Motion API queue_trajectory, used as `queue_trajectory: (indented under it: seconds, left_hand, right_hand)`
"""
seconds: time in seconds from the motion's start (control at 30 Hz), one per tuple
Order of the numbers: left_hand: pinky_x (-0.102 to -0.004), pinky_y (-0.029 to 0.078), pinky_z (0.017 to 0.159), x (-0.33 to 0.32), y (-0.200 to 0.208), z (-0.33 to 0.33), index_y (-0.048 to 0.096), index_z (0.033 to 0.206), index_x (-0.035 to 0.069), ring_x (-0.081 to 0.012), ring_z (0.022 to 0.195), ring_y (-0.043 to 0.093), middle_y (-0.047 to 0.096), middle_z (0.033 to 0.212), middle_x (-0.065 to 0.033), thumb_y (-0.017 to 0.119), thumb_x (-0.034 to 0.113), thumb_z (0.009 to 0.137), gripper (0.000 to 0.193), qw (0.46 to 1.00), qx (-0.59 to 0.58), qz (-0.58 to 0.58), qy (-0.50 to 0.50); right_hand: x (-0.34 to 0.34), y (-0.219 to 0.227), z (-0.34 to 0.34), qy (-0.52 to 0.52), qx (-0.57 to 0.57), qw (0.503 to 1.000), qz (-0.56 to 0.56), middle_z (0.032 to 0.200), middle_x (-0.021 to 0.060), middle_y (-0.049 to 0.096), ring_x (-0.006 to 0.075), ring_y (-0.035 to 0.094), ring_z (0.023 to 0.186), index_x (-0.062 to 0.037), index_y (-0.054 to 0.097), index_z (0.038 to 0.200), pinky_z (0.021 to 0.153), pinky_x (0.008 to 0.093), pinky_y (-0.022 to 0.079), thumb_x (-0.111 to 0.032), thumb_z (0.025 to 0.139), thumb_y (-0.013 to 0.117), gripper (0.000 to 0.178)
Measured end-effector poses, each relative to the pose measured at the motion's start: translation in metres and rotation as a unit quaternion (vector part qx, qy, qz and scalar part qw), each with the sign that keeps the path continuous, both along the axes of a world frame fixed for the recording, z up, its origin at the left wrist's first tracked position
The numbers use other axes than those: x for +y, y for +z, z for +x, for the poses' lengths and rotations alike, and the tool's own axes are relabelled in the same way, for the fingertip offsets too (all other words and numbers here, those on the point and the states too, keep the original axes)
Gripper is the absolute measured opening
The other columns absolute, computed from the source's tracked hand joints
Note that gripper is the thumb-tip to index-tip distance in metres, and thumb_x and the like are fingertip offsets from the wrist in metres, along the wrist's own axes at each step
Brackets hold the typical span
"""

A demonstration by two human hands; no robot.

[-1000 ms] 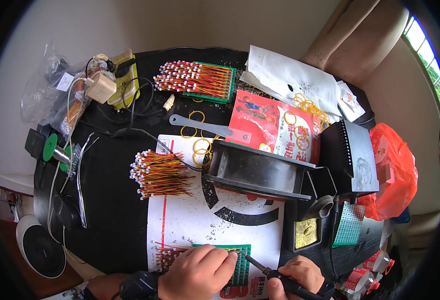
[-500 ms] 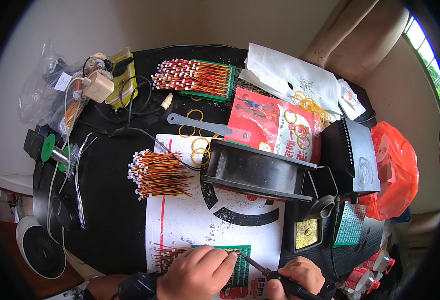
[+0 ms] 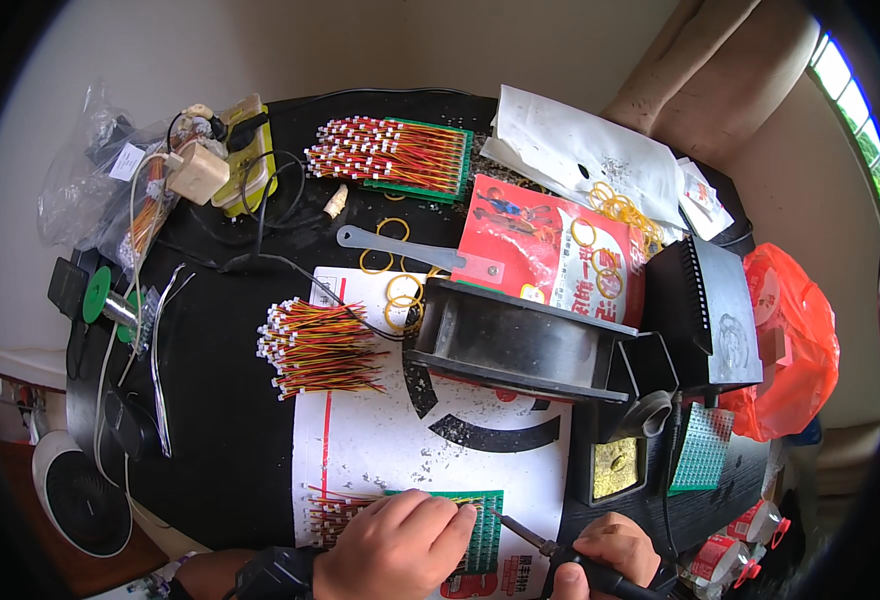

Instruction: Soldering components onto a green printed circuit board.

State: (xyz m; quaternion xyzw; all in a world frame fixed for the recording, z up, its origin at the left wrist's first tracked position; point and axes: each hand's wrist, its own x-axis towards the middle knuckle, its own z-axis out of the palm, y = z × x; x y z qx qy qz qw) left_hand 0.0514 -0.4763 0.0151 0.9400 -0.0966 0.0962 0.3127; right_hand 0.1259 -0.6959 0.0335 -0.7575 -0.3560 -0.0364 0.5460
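My left hand lies over a green circuit board, thumb and forefinger pinched together at a thin wire; most of that wire is hidden by the fingers. Red and yellow wires with white connectors stick out to the left from beneath this hand. In my right hand is a soldering iron with a dark handle. Its tip points up-left at the board's right edge, a short way from my left fingertips. Beyond the hands, a loose bundle of wires with white connectors rests partly on the white sheet.
A black reel-like holder stands mid-table. To its right are a black box, a tray of yellow tip cleaner and another green board. A wired board lies at the back; a solder spool sits left.
The soldering iron's tip has drawn back to the right from my left fingertips, and my right hand has shifted slightly right and down. My left hand stays in place.
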Motion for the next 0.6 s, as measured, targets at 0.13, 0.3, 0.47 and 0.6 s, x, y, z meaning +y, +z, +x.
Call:
queue_trajectory:
  seconds: [0.13,0.3,0.47,0.6]
  left_hand:
    - [-0.0385,0.059,0.077,-0.0006,-0.0007,0.0,0.075,0.106,-0.003,-0.0303,0.09,0.069,0.068,0.098,-0.0118,0.072,0.003,0.087,0.02,1.0,0.004,-0.002,0.001]
    - [-0.0388,0.06,0.079,-0.0022,0.0012,-0.002,0.075,0.104,-0.003,-0.0311,0.093,0.07,0.069,0.099,-0.0125,0.072,0.003,0.089,0.016,1.0,-0.018,-0.013,0.012]
    - [-0.0393,0.06,0.08,-0.0058,0.0023,-0.0055,0.074,0.105,-0.003,-0.0316,0.093,0.069,0.068,0.099,-0.0123,0.072,0.004,0.091,0.016,1.0,-0.023,0.008,0.009]
    - [-0.0396,0.059,0.08,-0.0048,-0.0007,-0.0056,0.074,0.106,-0.003,-0.0312,0.092,0.068,0.067,0.098,-0.0122,0.072,0.005,0.091,0.017,1.0,-0.02,0.01,0.002]
  right_hand:
    - [-0.0014,0.0002,-0.0003,0.005,0.014,1.0,0.0,0.07,0.0161,0.059,0.027,0.056,0.054,0.0074,0.059,0.105,0.052,0.0376,0.045,-0.001,0.09,0.072,0.022]
    - [0.0006,0.0013,-0.0003,0.007,0.016,1.0,-0.007,0.07,0.016,0.06,0.0276,0.055,0.053,0.0069,0.059,0.104,0.052,0.0381,0.045,0.0,0.088,0.073,0.022]
    - [0.0028,0.0015,0.0014,0.005,0.002,1.0,-0.001,0.069,0.0159,0.059,0.0276,0.055,0.052,0.0066,0.06,0.103,0.052,0.0377,0.044,0.002,0.087,0.074,0.022]
    - [0.0049,0.0017,0.0019,0.007,0.001,1.0,-0.008,0.068,0.0155,0.059,0.0271,0.055,0.051,0.0064,0.061,0.1,0.051,0.0368,0.044,0.003,0.086,0.074,0.02]
